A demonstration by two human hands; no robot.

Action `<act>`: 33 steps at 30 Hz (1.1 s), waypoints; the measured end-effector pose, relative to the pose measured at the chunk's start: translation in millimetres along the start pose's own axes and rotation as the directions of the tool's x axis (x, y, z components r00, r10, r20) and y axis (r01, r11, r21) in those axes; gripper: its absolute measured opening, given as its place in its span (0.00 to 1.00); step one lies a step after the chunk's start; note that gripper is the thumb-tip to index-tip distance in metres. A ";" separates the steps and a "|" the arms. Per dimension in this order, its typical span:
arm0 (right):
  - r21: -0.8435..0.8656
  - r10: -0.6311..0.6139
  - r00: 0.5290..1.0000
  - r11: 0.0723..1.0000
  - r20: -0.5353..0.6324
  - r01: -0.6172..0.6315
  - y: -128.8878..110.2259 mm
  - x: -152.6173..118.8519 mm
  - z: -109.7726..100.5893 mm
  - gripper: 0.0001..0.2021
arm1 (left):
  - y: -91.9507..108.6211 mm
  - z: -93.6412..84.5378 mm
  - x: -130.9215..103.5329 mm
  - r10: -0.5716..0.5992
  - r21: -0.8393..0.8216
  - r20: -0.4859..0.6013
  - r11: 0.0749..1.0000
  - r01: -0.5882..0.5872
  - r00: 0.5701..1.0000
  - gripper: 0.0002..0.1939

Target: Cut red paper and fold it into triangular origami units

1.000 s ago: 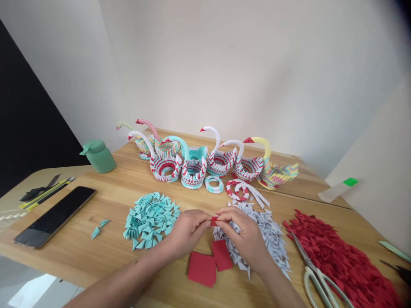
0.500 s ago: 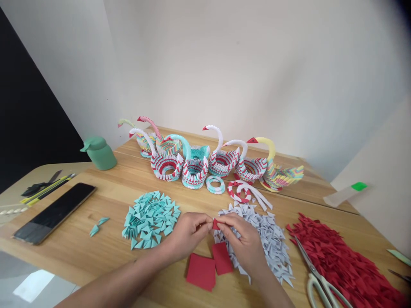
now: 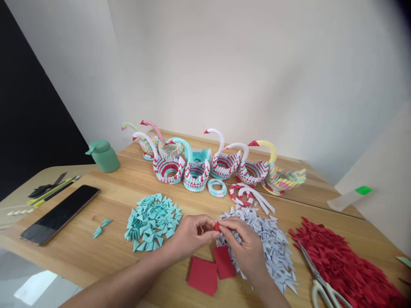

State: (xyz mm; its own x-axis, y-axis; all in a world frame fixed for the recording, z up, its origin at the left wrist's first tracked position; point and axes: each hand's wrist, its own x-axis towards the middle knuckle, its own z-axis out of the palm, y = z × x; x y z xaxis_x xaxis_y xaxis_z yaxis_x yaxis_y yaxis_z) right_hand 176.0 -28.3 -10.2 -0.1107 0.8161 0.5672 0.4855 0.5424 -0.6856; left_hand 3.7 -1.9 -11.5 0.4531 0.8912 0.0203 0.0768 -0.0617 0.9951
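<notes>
A small folded piece of red paper (image 3: 217,226) is pinched between the fingertips of my left hand (image 3: 195,233) and my right hand (image 3: 245,244). Fingers cover most of it. Just below my hands, a stack of red paper rectangles (image 3: 203,276) and a second red paper piece (image 3: 224,262) lie on the wooden table (image 3: 105,265). Beneath and behind my right hand spreads a pile of pale grey folded triangles (image 3: 272,244). Left of my left hand is a heap of teal folded triangles (image 3: 153,221).
Paper swans (image 3: 195,171) stand in a group at the back, with paper rings (image 3: 216,187) before them. Scissors (image 3: 317,278) lie beside a red triangle pile (image 3: 346,261) at right. A phone (image 3: 61,214) and green pump bottle (image 3: 104,156) are at left; a green-capped container (image 3: 348,199) is far right.
My fingers have shifted around the red paper, which now shows less between them. The whole view has moved slightly, so the table's things sit a little lower and to the right.
</notes>
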 end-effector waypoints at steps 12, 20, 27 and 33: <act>0.072 0.247 0.965 0.968 -0.094 -0.241 8.2 -10.7 9.5 0.09 | -0.3 4.3 -0.9 0.028 0.065 -0.060 0.998 -0.024 0.998 0.08; 0.076 0.250 0.968 0.966 -0.022 -0.247 9.5 -9.3 7.8 0.10 | -1.9 2.6 -1.1 0.113 0.273 -0.067 0.958 -0.091 0.991 0.06; -0.072 0.021 0.994 0.997 0.111 -0.013 1.0 0.6 -3.3 0.12 | -1.0 1.5 -2.6 0.232 0.454 0.003 0.866 -0.208 0.973 0.05; -0.041 0.124 0.992 0.992 0.037 -0.123 4.0 -2.7 -0.8 0.13 | -2.2 2.7 -4.3 0.194 0.403 -0.081 0.904 -0.146 0.978 0.06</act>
State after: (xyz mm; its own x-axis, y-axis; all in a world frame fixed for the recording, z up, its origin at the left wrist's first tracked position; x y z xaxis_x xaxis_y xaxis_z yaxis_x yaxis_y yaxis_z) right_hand 178.9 -28.5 -14.1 -0.0813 0.8838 0.4607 0.5308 0.4296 -0.7305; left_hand 4.0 -6.8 -14.0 0.3856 0.8959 0.2205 0.3613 -0.3665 0.8574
